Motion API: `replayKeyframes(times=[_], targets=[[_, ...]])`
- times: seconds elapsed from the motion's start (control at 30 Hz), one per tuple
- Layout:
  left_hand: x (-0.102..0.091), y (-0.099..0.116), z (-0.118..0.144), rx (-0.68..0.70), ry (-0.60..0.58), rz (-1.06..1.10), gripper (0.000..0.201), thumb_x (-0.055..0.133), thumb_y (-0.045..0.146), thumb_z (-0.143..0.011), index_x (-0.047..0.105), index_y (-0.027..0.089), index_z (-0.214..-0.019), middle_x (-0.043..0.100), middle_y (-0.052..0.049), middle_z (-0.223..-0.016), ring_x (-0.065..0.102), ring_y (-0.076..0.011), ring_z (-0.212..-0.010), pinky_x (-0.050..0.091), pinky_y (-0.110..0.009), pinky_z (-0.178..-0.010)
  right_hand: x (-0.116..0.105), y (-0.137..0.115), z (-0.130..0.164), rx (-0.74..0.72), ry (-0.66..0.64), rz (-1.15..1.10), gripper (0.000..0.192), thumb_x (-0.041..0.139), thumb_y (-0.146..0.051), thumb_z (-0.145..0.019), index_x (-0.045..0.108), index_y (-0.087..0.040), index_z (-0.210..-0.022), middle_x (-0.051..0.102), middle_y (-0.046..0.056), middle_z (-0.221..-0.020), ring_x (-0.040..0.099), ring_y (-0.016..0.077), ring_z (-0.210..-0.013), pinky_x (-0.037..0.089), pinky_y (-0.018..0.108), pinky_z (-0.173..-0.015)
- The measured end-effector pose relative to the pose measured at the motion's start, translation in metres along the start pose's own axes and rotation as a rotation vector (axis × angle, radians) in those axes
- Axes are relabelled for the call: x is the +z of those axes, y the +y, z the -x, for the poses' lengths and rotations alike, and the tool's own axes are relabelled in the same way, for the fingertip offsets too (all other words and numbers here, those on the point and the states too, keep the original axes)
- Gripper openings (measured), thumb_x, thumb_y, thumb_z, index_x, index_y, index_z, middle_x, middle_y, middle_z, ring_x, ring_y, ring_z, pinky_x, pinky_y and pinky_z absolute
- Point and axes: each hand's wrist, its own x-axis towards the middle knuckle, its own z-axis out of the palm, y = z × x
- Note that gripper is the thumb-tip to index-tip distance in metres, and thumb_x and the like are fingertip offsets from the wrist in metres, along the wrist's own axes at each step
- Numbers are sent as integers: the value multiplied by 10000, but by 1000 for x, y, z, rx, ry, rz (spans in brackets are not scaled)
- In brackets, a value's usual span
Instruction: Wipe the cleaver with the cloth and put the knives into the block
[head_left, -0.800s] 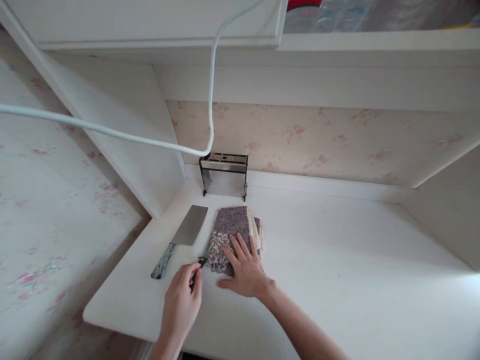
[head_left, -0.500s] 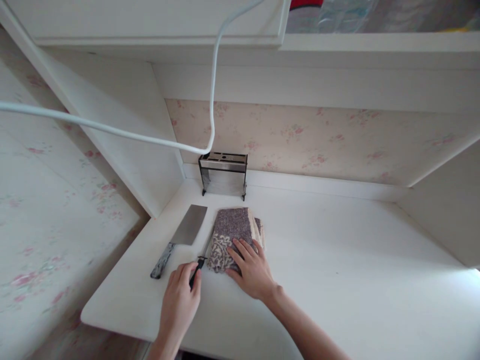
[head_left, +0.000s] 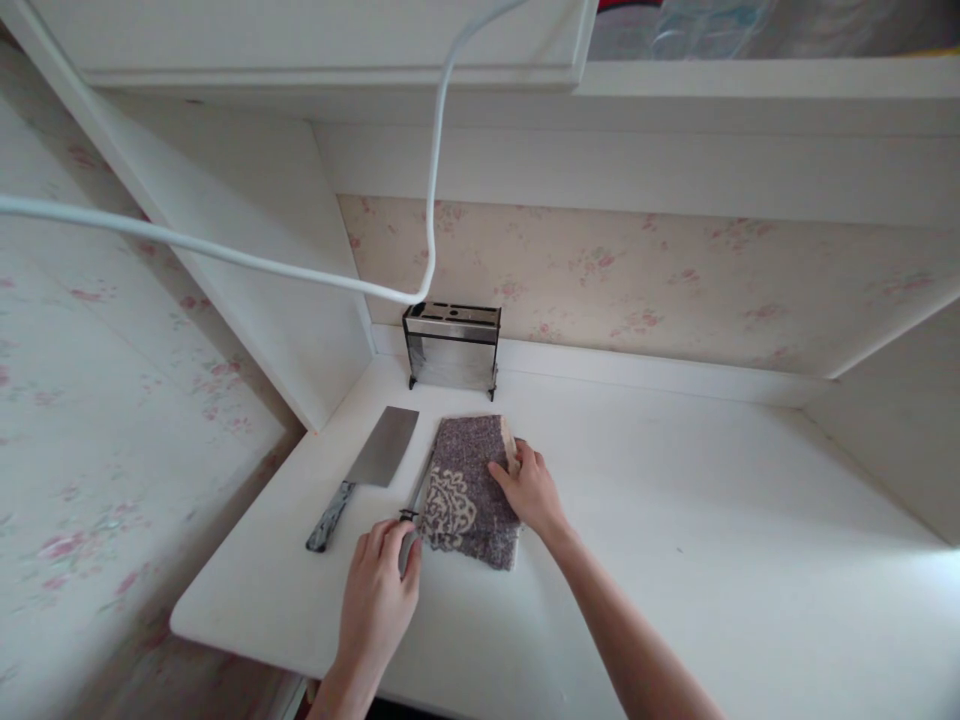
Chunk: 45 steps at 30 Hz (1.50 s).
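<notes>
A folded purple-grey towel (head_left: pixel 469 460) with a cream pattern lies on the white countertop. My right hand (head_left: pixel 531 492) pinches its right edge, thumb on top and fingers at the side. My left hand (head_left: pixel 381 580) is closed round the dark handle of a sharpening steel (head_left: pixel 421 482). The steel's thin rod runs along the towel's left side, its far end partly hidden by the cloth. To the left a cleaver (head_left: pixel 386 448) with a grey marbled handle lies flat, apart from both hands.
At the back stands a knife block (head_left: pixel 452 345) with a slotted top and clear front. A white cable (head_left: pixel 300 270) hangs across the view from above. The countertop (head_left: pixel 660 560) has a rounded left corner, and a cabinet (head_left: pixel 330 40) overhangs it.
My right hand has gone from lying flat on the towel to gripping its right edge. The towel has shifted, and a lower layer shows at the front. My left hand stays at the steel's handle.
</notes>
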Motion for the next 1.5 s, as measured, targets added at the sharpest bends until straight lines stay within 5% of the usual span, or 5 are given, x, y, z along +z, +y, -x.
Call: replayKeyframes(times=[0.33, 0.5, 1.0, 1.27, 1.5], targets=[[13, -9, 2, -112, 2, 84, 245, 482, 268, -906, 510, 170, -1129, 574, -117, -1069, 578, -269, -1010, 499, -441, -886, -1, -3, -21, 43, -178, -136, 221, 632, -393, -741, 621, -172, -736, 636, 70, -810, 601, 217, -805, 405, 293, -725], [12, -8, 2, -143, -9, 120, 238, 453, 264, -920, 490, 178, -1138, 573, -109, -1079, 583, -259, -1033, 506, -428, -892, -5, -9, -10, 71, -150, -382, 215, 637, -365, -738, 596, -184, -847, 615, 65, -950, 572, 206, -916, 413, 302, -821], [18, -9, 6, -191, 5, 184, 258, 446, 270, -925, 462, 187, -1168, 564, -117, -1100, 585, -272, -1054, 508, -457, -897, 7, -7, 39, 379, -232, -1133, 432, 595, -447, -751, 417, -247, -1090, 671, 32, -958, 671, 183, -765, 510, 257, -573], [20, -9, 6, -178, 14, 154, 255, 447, 238, -920, 469, 180, -1168, 563, -119, -1106, 576, -258, -1063, 497, -441, -916, 16, 28, 51, 162, -24, -466, 530, 475, -418, -821, 309, -229, -1288, 651, 84, -1067, 661, 241, -880, 515, 354, -741], [19, -8, 6, -173, 17, 125, 258, 452, 235, -913, 477, 173, -1162, 571, -122, -1104, 591, -253, -1055, 506, -419, -908, -6, 17, 59, -54, 266, 110, 524, 473, -301, -832, 417, -170, -1337, 471, 169, -1286, 460, 347, -1184, 385, 511, -960]])
